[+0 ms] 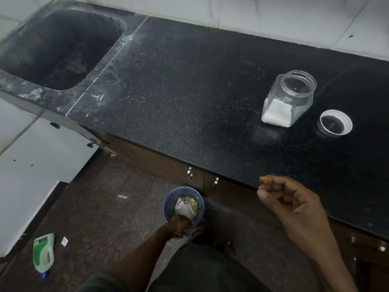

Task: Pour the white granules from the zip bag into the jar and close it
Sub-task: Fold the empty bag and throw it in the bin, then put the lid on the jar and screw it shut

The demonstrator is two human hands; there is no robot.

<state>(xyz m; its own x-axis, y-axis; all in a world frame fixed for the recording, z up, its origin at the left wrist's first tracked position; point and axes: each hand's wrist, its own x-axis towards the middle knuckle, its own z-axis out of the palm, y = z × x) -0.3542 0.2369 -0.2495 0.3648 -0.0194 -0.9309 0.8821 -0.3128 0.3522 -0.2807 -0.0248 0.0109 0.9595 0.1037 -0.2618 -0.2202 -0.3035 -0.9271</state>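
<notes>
The jar [288, 98] stands open on the black bench [189, 91], with white granules [276, 112] at its bottom. Its lid [334, 123] lies just beside it, inside facing up. The right hand [294, 203] has its grip pinched on a small orange scrap [265, 180] by the bench edge. The left hand [181, 226] reaches down to a crumpled bag [185, 208] in a blue bin [165, 207] on the floor. Whether its grip holds the bag cannot be told.

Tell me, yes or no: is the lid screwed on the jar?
No, the lid lies upturned on the counter beside the open jar.
</notes>
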